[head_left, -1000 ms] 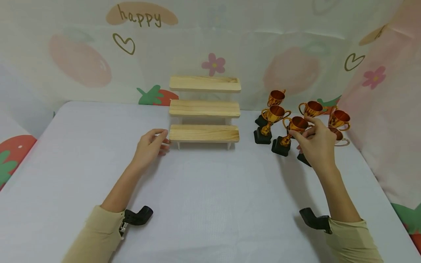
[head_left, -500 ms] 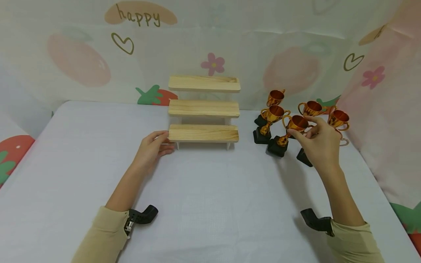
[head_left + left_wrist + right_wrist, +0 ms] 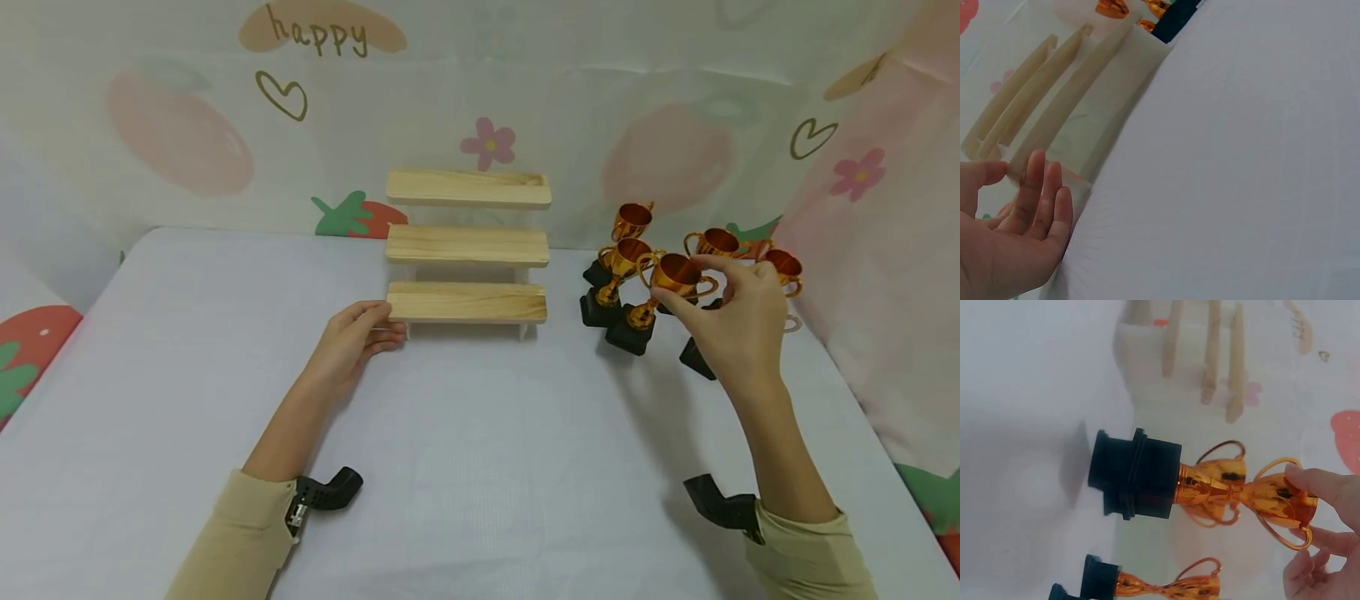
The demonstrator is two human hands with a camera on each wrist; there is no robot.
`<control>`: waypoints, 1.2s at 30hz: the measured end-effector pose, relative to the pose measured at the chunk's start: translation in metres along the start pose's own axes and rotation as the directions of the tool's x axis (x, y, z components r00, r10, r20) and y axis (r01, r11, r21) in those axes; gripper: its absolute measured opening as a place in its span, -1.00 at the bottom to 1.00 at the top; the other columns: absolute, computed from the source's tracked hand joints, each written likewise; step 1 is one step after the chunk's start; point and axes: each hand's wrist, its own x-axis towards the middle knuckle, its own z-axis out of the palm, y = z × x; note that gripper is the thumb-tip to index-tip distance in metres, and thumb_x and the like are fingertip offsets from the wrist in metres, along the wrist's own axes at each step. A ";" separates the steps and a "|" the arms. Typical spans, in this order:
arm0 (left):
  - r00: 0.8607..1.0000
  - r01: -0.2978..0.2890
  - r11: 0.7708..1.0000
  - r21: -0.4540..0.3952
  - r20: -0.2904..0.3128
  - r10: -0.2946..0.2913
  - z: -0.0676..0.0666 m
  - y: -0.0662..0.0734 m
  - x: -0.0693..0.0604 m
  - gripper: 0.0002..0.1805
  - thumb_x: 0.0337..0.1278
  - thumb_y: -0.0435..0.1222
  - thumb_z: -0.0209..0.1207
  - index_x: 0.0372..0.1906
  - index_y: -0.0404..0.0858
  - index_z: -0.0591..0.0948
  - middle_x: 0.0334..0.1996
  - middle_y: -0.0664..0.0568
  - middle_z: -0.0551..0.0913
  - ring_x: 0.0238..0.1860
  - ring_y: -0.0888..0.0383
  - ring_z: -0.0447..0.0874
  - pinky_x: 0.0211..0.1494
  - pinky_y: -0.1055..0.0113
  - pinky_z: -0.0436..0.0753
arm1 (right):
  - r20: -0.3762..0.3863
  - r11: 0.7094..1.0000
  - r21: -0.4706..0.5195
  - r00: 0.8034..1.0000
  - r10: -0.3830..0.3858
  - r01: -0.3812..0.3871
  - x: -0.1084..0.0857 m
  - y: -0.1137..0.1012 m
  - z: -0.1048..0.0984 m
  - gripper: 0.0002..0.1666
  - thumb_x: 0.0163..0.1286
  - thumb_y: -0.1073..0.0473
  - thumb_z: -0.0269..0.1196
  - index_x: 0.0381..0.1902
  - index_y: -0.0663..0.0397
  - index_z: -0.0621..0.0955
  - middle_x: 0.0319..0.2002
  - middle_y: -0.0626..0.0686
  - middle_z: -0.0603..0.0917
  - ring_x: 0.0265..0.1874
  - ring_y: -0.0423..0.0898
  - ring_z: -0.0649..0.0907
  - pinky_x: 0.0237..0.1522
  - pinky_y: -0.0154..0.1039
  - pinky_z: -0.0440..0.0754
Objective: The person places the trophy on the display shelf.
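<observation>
A three-tier wooden display stand (image 3: 467,302) stands at the back of the table. My left hand (image 3: 347,348) holds the left end of its lowest tier, thumb at the edge and fingers curled below; the left wrist view shows the thumb (image 3: 990,172) touching the board. On the right, my right hand (image 3: 738,325) pinches the cup of a gold trophy (image 3: 675,277) between thumb and fingers. This trophy has two handles and a black base (image 3: 1138,475), which appears raised off the table in the right wrist view, with a shadow beside it.
Several similar trophies crowd round the right hand, among them a trophy (image 3: 628,257) to its left and a trophy (image 3: 783,267) behind it to the right. My hand partly hides some. A patterned cloth backdrop (image 3: 570,108) rises behind the white table (image 3: 465,467).
The trophy in my right hand has come up and its base has shifted slightly left. My left hand has moved slightly right, onto the end of the lowest tier.
</observation>
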 end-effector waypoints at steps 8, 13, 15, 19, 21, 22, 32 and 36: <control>0.999 0.025 0.997 -0.066 0.027 -0.024 -0.001 0.000 0.000 -0.66 0.70 -0.26 -0.04 0.28 -0.42 0.36 -0.28 0.12 0.73 -0.17 0.26 0.76 0.08 0.46 0.76 | -0.008 0.996 0.093 1.000 -0.018 0.018 -0.001 -0.014 -0.003 -0.32 0.22 0.09 0.63 0.25 0.21 0.69 0.05 0.31 0.49 -0.05 -0.30 0.28 -0.19 -0.48 0.32; 0.996 0.083 0.978 -0.190 0.059 -0.073 -0.003 -0.001 -0.002 -0.76 0.69 -0.26 -0.01 0.19 -0.32 0.37 -0.27 0.07 0.73 -0.15 0.21 0.79 0.10 0.37 0.79 | 0.074 0.991 0.134 0.997 -0.033 0.023 0.001 -0.023 -0.008 -0.31 0.29 0.08 0.58 0.30 0.23 0.64 0.24 0.27 0.59 0.23 0.09 0.55 -0.17 -0.65 0.42; 0.995 0.090 0.973 -0.213 0.067 -0.078 -0.004 -0.002 -0.001 -0.79 0.69 -0.27 -0.01 0.16 -0.30 0.38 -0.28 0.07 0.73 -0.16 0.20 0.80 0.09 0.36 0.80 | 0.093 0.989 0.146 0.995 -0.037 0.023 0.002 -0.027 -0.009 -0.31 0.30 0.08 0.58 0.30 0.24 0.63 0.24 0.25 0.63 0.23 0.17 0.59 -0.16 -0.63 0.43; 0.993 0.098 0.965 -0.242 0.082 -0.080 -0.004 -0.002 0.000 -0.83 0.69 -0.29 -0.03 0.13 -0.30 0.38 -0.28 0.07 0.74 -0.17 0.21 0.80 0.07 0.38 0.80 | 0.103 0.984 0.177 0.993 -0.055 0.036 0.005 -0.034 -0.010 -0.33 0.31 0.08 0.57 0.29 0.24 0.64 0.15 0.26 0.71 0.11 0.14 0.65 -0.21 -0.69 0.45; 0.992 0.104 0.960 -0.260 0.094 -0.082 -0.004 -0.003 0.001 -0.84 0.69 -0.30 -0.03 0.11 -0.30 0.39 -0.29 0.06 0.74 -0.18 0.20 0.80 0.07 0.37 0.80 | 0.105 0.980 0.196 0.992 -0.064 0.042 0.006 -0.038 -0.011 -0.33 0.31 0.09 0.57 0.29 0.23 0.64 0.10 0.25 0.73 0.06 0.12 0.68 -0.22 -0.72 0.47; 0.991 0.108 0.958 -0.267 0.100 -0.084 -0.004 -0.003 0.001 -0.85 0.69 -0.31 -0.02 0.10 -0.31 0.39 -0.28 0.06 0.75 -0.18 0.20 0.80 0.07 0.37 0.80 | 0.109 0.978 0.205 0.992 -0.068 0.044 0.007 -0.040 -0.011 -0.33 0.31 0.09 0.57 0.30 0.23 0.63 0.09 0.26 0.73 0.04 0.11 0.69 -0.22 -0.74 0.48; 0.989 0.122 0.944 -0.307 0.120 -0.089 -0.007 -0.005 0.001 -0.89 0.66 -0.33 0.02 -0.03 -0.29 0.53 -0.28 0.02 0.77 -0.17 0.15 0.80 0.08 0.36 0.80 | 0.159 0.964 0.264 0.984 -0.077 0.033 0.021 -0.062 -0.011 -0.32 0.34 0.09 0.54 0.34 0.21 0.60 0.17 0.23 0.70 0.01 0.20 0.77 -0.20 -0.65 0.58; 0.990 0.119 0.947 -0.300 0.111 -0.089 -0.006 -0.005 0.001 -0.90 0.66 -0.33 0.02 -0.02 -0.29 0.51 -0.29 0.03 0.76 -0.18 0.16 0.80 0.07 0.36 0.81 | 0.164 0.952 0.305 0.982 -0.094 0.040 0.027 -0.072 -0.009 -0.35 0.34 0.11 0.54 0.31 0.20 0.61 0.13 0.18 0.69 -0.03 0.12 0.76 -0.11 -0.58 0.65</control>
